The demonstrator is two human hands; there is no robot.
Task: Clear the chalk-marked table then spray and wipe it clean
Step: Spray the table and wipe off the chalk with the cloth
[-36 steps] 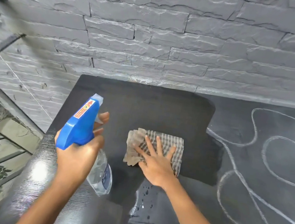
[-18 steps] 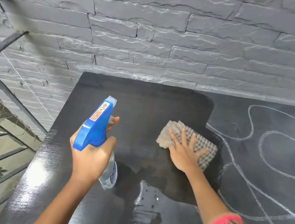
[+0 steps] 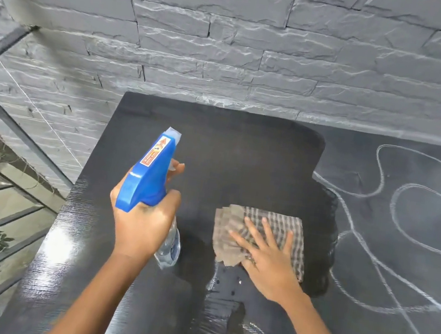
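Head view. Left hand [image 3: 143, 224] is wrapped round the neck of the bottle [image 3: 153, 174], forefinger at the trigger, and holds it above the table's [image 3: 217, 143] left half. Right hand [image 3: 268, 261] lies flat with fingers spread, pressing the folded cloth [image 3: 287, 224] down mid-table toward the near edge; it pinches nothing.

Cloth is soft, limp and probably damp. Best driven under a flat palm, or it will bunch.

Chalk lines [image 3: 408, 193] cover the right half.

Versus half a second ago: cloth has drawn back from the chalk border toward the near edge. Bottle grip unchanged.

Daylit, sharp; glare on table [image 3: 61, 240]
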